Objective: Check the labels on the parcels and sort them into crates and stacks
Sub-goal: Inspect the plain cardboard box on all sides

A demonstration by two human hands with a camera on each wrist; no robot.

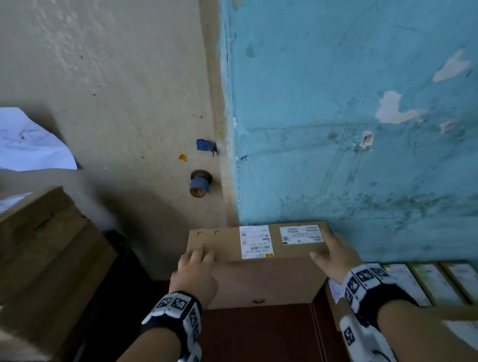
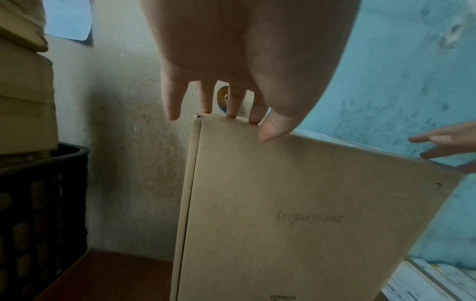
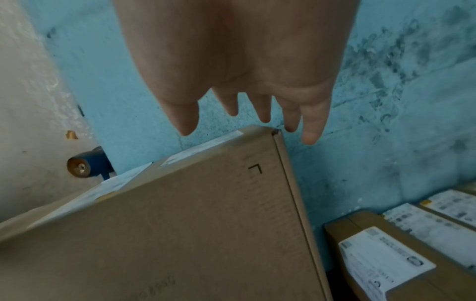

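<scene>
A flat brown cardboard parcel (image 1: 263,277) stands on edge in the corner where the beige door meets the blue wall. Its narrow top face carries two white labels (image 1: 255,241). My left hand (image 1: 194,266) rests on the parcel's top left corner, fingers straight. In the left wrist view the fingertips (image 2: 231,115) touch the top edge of the parcel (image 2: 296,203) and the thumb lies on its front face. My right hand (image 1: 335,254) is at the top right corner with straight, spread fingers. In the right wrist view those fingers (image 3: 313,126) reach just past the corner of the parcel (image 3: 180,213).
A stack of cardboard boxes (image 1: 40,255) sits on a black crate (image 2: 38,203) at the left. A row of labelled parcels (image 1: 436,282) lies at the right by the blue wall (image 1: 366,122). A door knob (image 1: 200,183) juts out behind the parcel. A reddish-brown surface (image 1: 259,340) lies below.
</scene>
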